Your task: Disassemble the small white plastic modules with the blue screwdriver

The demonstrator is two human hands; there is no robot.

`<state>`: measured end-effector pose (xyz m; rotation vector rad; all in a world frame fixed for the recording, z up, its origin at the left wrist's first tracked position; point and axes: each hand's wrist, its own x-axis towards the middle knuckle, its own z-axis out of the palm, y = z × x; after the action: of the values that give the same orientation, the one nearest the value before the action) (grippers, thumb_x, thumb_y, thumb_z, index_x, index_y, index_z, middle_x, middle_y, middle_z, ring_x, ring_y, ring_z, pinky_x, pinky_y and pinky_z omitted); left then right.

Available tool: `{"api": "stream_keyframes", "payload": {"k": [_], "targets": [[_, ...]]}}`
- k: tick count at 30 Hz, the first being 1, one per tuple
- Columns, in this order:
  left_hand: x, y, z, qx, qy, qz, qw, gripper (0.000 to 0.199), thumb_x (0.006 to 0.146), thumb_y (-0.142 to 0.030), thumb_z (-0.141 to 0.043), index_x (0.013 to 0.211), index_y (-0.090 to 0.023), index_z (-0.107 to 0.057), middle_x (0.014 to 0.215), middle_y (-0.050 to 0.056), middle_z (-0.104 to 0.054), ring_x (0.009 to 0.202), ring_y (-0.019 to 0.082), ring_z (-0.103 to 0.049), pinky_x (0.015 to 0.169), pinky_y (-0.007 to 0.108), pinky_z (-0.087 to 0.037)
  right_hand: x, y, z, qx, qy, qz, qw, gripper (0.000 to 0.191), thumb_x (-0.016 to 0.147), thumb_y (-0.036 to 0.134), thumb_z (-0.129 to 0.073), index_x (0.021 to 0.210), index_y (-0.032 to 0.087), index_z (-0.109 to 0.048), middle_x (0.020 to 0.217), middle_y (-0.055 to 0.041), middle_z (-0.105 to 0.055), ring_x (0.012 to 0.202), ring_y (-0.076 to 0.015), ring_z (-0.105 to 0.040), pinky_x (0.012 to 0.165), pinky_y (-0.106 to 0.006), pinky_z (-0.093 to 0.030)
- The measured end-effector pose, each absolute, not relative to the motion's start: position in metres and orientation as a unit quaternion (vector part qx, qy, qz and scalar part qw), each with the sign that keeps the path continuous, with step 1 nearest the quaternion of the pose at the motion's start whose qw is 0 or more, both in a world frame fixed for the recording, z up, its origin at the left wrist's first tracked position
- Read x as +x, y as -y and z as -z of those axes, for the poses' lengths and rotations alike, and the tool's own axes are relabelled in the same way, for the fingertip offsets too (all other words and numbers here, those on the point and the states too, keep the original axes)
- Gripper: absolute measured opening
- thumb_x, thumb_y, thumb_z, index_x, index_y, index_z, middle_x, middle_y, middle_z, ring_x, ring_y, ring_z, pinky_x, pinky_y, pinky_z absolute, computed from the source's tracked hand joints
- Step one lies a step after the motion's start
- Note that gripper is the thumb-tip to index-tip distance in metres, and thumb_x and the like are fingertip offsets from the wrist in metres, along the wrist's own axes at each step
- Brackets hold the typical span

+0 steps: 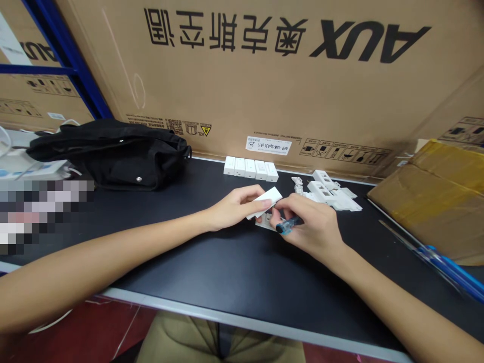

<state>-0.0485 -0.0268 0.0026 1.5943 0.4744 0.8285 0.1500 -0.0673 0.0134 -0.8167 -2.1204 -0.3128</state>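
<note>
My left hand (236, 205) is closed round a small white box (265, 201), thumb on top, held tilted above the table. Fingers of my right hand (308, 222) are bent in at the box's right end, and a blue-and-black tool (289, 224) lies in that hand, its dark round end pointing left. Just under the box a white plastic piece (264, 221) shows partly, the rest covered by my hands. Several white boxes (250, 168) stand in a row behind. To their right lies a loose group of white plastic parts (333, 194).
A black bag (124, 154) lies at the back left. A large cardboard carton (227, 96) stands behind the black table (212, 267). A taped brown box (434, 196) sits at the right, beside blue-handled tools (454, 269). White cables and items are at the far left.
</note>
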Motion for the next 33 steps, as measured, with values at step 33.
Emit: {"api": "stream_keyframes", "payload": {"k": [33], "targets": [[-0.0504,0.028,-0.0049,0.709,-0.207,-0.339,0.583,0.03,0.093,-0.044,-0.059,0.093,-0.014,-0.055,0.078,0.0,-0.056,0.071,0.011,-0.051,0.066,0.024,-0.041,0.1528,0.067,-0.0172,-0.337,0.845,0.12,0.398,0.013,0.077,0.011,-0.063,0.074,0.022,-0.057,0.062,0.0044,-0.057,0.052,-0.0085,-0.049,0.05,-0.023,-0.037]]}}
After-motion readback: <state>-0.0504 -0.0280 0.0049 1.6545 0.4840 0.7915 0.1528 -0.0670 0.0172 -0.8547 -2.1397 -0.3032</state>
